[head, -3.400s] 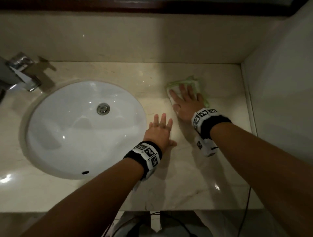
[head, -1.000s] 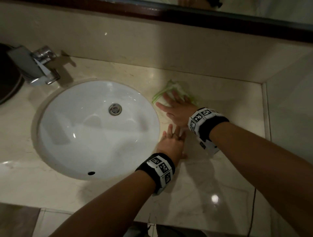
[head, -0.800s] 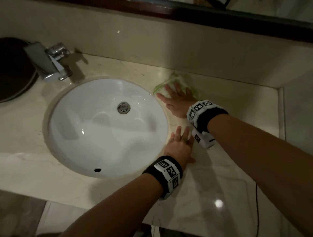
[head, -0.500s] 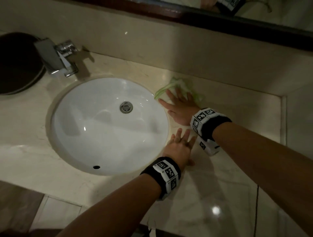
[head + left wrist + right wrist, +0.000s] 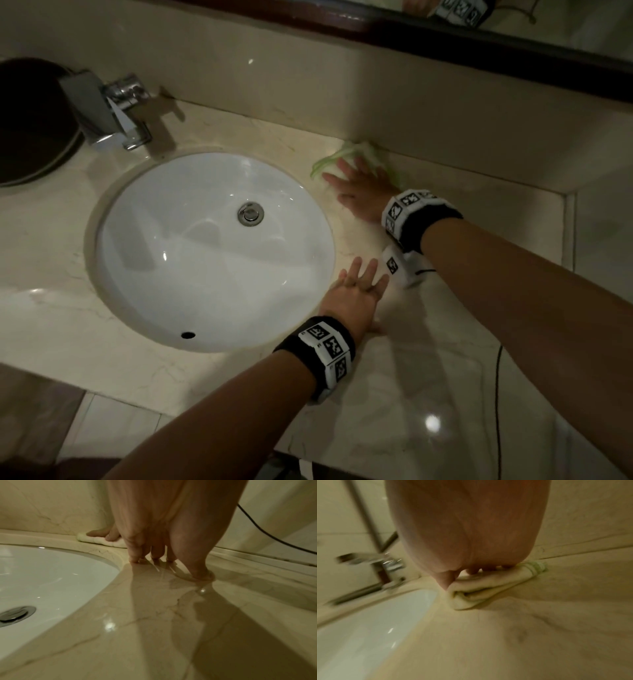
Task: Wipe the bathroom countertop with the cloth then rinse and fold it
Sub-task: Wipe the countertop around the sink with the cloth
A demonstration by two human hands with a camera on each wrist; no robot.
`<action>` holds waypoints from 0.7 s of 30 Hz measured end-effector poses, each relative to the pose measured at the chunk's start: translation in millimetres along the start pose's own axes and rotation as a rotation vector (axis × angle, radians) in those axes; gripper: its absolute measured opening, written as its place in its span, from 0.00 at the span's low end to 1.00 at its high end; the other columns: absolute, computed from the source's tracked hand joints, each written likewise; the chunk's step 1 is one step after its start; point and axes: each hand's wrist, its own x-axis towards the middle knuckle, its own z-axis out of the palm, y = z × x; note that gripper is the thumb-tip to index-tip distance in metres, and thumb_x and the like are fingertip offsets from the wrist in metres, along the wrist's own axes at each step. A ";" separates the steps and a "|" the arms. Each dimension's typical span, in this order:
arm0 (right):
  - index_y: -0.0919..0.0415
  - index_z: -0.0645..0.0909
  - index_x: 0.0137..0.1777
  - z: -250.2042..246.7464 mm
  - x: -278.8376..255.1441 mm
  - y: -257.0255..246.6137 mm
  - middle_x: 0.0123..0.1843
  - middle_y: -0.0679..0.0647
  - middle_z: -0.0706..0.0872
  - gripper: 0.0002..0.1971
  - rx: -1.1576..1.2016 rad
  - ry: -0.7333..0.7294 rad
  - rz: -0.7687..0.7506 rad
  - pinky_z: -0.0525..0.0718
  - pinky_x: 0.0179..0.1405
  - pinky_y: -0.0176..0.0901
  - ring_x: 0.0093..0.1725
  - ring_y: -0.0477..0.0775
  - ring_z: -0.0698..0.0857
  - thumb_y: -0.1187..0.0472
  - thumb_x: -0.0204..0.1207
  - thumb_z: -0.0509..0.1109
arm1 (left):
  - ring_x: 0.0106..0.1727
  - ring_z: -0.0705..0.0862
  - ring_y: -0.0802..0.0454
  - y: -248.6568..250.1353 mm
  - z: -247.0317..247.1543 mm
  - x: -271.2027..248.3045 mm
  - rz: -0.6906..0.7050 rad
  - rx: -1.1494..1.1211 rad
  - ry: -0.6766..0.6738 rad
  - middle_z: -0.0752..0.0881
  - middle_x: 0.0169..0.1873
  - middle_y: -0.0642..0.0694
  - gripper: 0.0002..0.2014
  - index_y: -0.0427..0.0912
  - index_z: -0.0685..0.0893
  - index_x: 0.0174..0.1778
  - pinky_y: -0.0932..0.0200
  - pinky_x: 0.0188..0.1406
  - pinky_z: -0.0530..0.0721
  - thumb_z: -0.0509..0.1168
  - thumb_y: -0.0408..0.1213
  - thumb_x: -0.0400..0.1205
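Note:
A folded pale green cloth (image 5: 342, 156) lies on the marble countertop (image 5: 428, 377) near the back wall, just right of the basin. My right hand (image 5: 359, 192) presses flat on the cloth, fingers spread and straight; the right wrist view shows the cloth (image 5: 489, 588) bunched under the fingertips. My left hand (image 5: 356, 291) rests flat on the counter at the basin's right rim, fingers straight and holding nothing; in the left wrist view its fingertips (image 5: 133, 557) touch the wet marble, with the cloth (image 5: 101, 540) beyond.
A white oval basin (image 5: 205, 253) with a chrome drain (image 5: 250, 213) fills the left of the counter. A chrome tap (image 5: 113, 109) stands at its back left beside a dark round object (image 5: 24, 120). Walls close the back and right. A black cable (image 5: 498, 411) hangs at the front right.
My right hand has slid the cloth along the back of the counter from the right towards the basin's rim. My left hand has stayed flat beside the basin.

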 end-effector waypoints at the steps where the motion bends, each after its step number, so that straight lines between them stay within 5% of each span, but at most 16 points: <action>1: 0.37 0.44 0.84 -2.1 3.8 1.4 0.87 0.47 0.37 0.26 0.018 0.001 0.021 0.41 0.81 0.67 0.85 0.59 0.34 0.49 0.88 0.47 | 0.84 0.36 0.37 -0.4 -0.1 -0.1 -0.002 0.005 -0.002 0.36 0.84 0.42 0.46 0.46 0.42 0.85 0.42 0.82 0.46 0.61 0.61 0.81; 14: 0.34 0.39 0.83 26.4 -51.4 67.5 0.87 0.45 0.36 0.27 0.085 0.045 0.208 0.43 0.81 0.63 0.85 0.58 0.37 0.42 0.86 0.44 | 0.84 0.35 0.38 1.5 3.4 1.8 -0.025 0.019 0.012 0.35 0.84 0.42 0.47 0.47 0.40 0.85 0.43 0.82 0.46 0.61 0.63 0.80; 21: 0.37 0.40 0.84 52.4 -133.7 151.6 0.86 0.45 0.34 0.28 0.209 0.048 0.513 0.46 0.82 0.64 0.85 0.61 0.38 0.45 0.87 0.47 | 0.84 0.35 0.37 3.5 2.4 3.0 -0.032 0.032 0.004 0.35 0.84 0.41 0.47 0.47 0.40 0.85 0.43 0.82 0.46 0.61 0.62 0.80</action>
